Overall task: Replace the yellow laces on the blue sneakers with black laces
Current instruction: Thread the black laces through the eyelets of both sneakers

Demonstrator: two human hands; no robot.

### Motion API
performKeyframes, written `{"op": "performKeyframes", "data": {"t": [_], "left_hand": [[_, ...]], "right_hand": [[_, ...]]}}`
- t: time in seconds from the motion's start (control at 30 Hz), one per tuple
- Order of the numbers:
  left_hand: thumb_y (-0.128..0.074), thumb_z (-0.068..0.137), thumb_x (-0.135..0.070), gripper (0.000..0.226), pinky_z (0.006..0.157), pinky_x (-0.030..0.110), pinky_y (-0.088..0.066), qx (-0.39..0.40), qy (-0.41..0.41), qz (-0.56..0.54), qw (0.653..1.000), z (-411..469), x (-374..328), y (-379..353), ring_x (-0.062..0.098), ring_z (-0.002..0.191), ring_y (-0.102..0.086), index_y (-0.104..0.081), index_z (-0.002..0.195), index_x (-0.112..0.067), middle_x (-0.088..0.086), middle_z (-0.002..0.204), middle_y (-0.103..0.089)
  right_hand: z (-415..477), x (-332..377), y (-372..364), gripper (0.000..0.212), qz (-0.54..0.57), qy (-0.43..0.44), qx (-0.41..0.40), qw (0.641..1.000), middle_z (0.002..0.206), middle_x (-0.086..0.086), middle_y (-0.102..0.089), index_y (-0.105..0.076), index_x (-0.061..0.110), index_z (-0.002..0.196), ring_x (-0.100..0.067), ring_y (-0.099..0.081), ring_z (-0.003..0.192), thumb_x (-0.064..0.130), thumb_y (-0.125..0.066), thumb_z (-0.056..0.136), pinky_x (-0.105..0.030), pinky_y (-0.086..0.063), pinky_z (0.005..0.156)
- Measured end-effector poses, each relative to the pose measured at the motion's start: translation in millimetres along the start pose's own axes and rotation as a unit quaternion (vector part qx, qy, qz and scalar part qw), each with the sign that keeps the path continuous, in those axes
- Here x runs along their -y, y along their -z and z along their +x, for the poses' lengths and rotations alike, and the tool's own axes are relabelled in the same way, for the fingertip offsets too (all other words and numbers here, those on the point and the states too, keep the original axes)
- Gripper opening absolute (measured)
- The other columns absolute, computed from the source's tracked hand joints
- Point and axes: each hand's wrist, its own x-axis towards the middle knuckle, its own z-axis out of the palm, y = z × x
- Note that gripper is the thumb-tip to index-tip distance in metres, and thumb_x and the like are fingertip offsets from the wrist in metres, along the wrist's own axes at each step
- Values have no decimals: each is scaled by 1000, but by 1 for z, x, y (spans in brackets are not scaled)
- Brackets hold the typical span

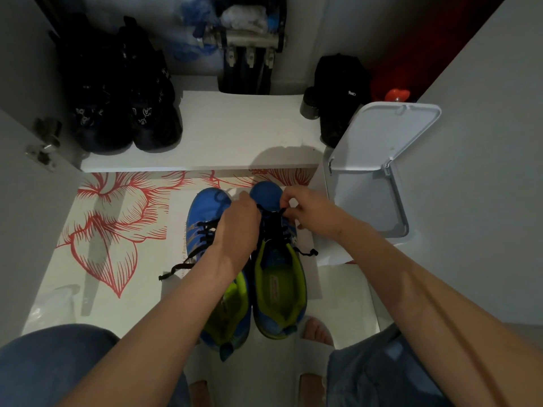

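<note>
Right hand point(305, 207) fingertips point(284, 207) pinch the black lace point(274, 227) near the toe of the right blue sneaker point(279, 283); left hand point(238, 224) fingers curl beside them, grip hidden. Both sneakers look threaded black, the left blue sneaker point(205, 210) loose-ended; likely only snugging and tying remain.

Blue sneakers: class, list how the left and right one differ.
On the left sneaker the lace trails loose beside it; on the right sneaker the right hand pinches it. The left hand partly hides the left sneaker; the right sneaker's opening shows fully. Both: blue, lime-lined.
</note>
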Motion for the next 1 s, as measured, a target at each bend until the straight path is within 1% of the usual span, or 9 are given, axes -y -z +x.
{"op": "performKeyframes", "data": {"t": [0.1,0.17,0.23,0.27,0.37,0.53,0.67,0.8,1.0], "left_hand": [[-45,98,-26,30,65,20,-33,-10,35,-42,998,7,2,-1,11,96,-55,-45,115,-2,10,109,-50],[-46,97,-28,35,53,19,-29,-28,7,-87,996,9,7,-4,9,75,-49,-42,120,-1,9,89,-47],[-45,98,-29,38,48,22,-25,0,16,-52,999,3,3,-3,11,56,-26,-39,123,-2,8,75,-34],[-45,98,-30,38,50,22,-26,4,10,-68,998,2,2,-1,12,55,-24,-39,123,-2,8,80,-36],[-48,96,-27,31,58,21,-31,-12,26,-105,994,-3,-2,3,9,77,-49,-45,118,-6,1,103,-52],[-53,93,-19,23,53,22,-41,-47,-18,-221,974,4,10,-7,8,58,-41,-49,113,-8,-8,71,-38],[-51,93,-13,20,52,25,-44,-51,2,-246,968,5,11,-9,12,57,-45,-54,109,-2,1,74,-49],[-53,91,-12,17,55,31,-48,-59,20,-264,963,-1,11,-8,19,62,-51,-53,107,-5,14,89,-55],[-52,91,-8,15,44,17,-41,-36,10,-277,960,-2,14,-4,12,56,-50,-60,103,-4,3,79,-54]], "right_hand": [[1,0,-2,14,-1,-1,6,1000,100,-3,-48,-58,4,104,-15,-49,89,3,-53,91,-23,-41,70],[1,1,-2,13,-4,0,10,1000,100,-4,-48,-58,5,102,-16,-49,89,2,-54,91,-26,-42,72],[2,0,-3,11,5,-4,8,1000,102,-3,-48,-57,10,98,-15,-48,90,3,-55,90,-26,-41,73],[2,-1,-3,11,9,-9,6,1000,103,-3,-48,-55,14,95,-16,-49,90,4,-55,90,-26,-41,73],[2,-2,-4,11,31,-19,-5,999,103,-2,-48,-51,17,92,-16,-50,86,7,-55,91,-26,-41,72],[-3,5,1,15,22,-22,1,1000,97,-1,-49,-52,7,110,-11,-48,79,10,-48,96,-20,-36,62],[-6,9,4,14,-62,24,7,998,107,-5,-52,-52,6,108,-16,-49,91,11,-49,95,-26,-38,74],[-6,14,6,11,-111,65,-28,991,96,-3,-59,-56,8,103,-16,-54,83,11,-52,93,-31,-44,74],[-6,14,14,23,80,-10,-11,997,90,-2,-56,-58,5,102,-9,-54,74,-3,-65,82,-13,-47,62]]}}
